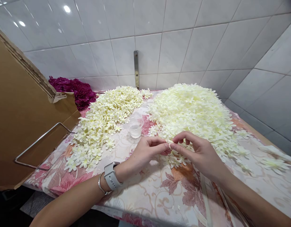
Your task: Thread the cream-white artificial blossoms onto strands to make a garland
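Observation:
My left hand (151, 149) and my right hand (195, 146) meet fingertip to fingertip over the table. Pinched between them is a small pale flower (169, 142), mostly covered by the fingers. Just behind my right hand rises a large pile of pale white-yellow flowers (190, 107). To the left of my left hand lies a second pile of cream flowers (107, 110) with yellow centres. A small clear plastic cup (135, 127) stands between the two piles, with what looks like clear liquid in it.
A cardboard box (29, 119) with a metal wire handle (39, 145) takes up the left side. Dark magenta flowers (76, 90) are heaped behind it. A floral tablecloth (145, 195) covers the table. A metal bracket (136, 69) is fixed to the tiled wall (178, 47).

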A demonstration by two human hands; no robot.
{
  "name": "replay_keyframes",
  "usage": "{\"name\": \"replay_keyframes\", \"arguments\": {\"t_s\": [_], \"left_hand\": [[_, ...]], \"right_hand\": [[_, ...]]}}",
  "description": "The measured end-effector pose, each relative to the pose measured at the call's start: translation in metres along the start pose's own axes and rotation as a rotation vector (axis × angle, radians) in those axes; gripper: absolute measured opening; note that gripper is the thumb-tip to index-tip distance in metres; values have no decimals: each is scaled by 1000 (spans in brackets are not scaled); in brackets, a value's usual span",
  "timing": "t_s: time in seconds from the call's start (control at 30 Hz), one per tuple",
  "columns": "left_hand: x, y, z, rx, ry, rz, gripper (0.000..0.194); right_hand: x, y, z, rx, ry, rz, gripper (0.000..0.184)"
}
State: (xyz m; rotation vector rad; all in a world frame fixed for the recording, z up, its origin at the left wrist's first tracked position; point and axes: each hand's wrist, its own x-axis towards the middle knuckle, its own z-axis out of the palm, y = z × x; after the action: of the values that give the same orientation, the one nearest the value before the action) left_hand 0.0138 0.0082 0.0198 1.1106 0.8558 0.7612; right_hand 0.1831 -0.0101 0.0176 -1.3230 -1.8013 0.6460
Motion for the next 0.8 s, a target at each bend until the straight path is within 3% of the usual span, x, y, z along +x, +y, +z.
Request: {"name": "replay_keyframes", "arguments": {"t_s": [0.4, 0.67, 0.8], "left_hand": [[0, 1, 0, -37, 8, -18, 15], [0, 0, 0, -29, 0, 25, 24], [0, 0, 0, 54, 3, 100, 27]], "right_hand": [[0, 0, -3, 108, -30, 126, 23], [-4, 0, 3, -51, 77, -130, 15], [-4, 3, 4, -47, 106, -102, 20]]}}
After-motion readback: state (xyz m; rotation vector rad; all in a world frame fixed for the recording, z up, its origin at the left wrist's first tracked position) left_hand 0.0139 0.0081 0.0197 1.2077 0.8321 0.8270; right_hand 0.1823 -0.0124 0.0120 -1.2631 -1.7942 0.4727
